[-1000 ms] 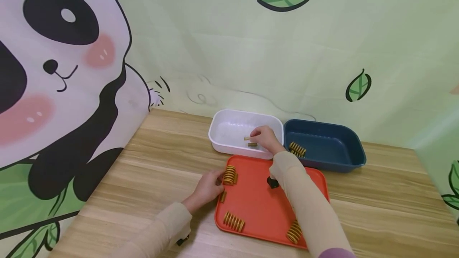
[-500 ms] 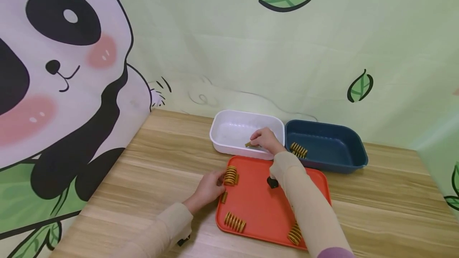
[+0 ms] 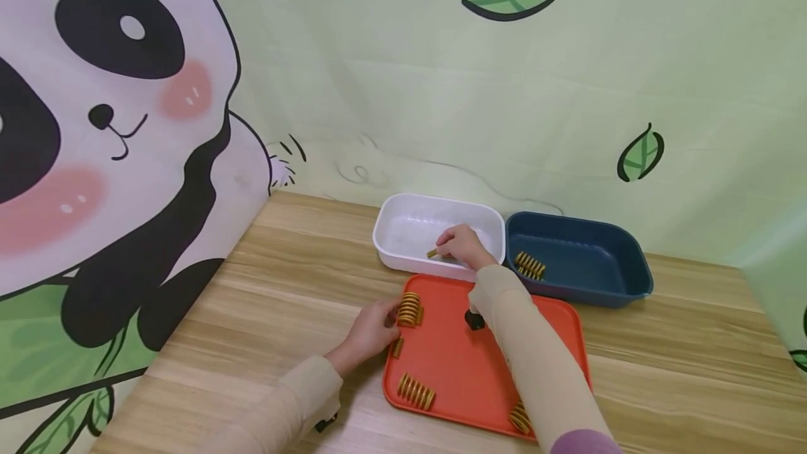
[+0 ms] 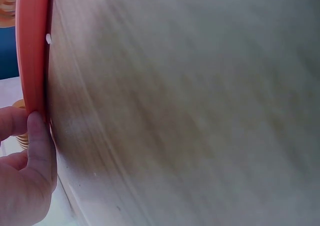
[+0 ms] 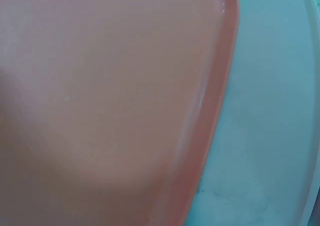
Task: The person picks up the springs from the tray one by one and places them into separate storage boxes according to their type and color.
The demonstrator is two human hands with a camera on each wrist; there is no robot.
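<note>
You are pinching a small yellow spring point(image 3: 433, 253) with your right hand point(image 3: 462, 246) inside the white bin point(image 3: 403, 210), just behind the orange tray point(image 3: 454, 363). Your left hand point(image 3: 372, 331) is curling its fingers point(image 4: 41, 141) round the tray's left rim, touching a large yellow spring point(image 3: 409, 309) there.

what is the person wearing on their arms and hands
Both arms are in long beige sleeves that end at the wrists. The left hand and right hand are bare, with no gloves. A purple layer shows at the right upper arm, and a small black device sits under the right wrist, another under the left sleeve.
</note>
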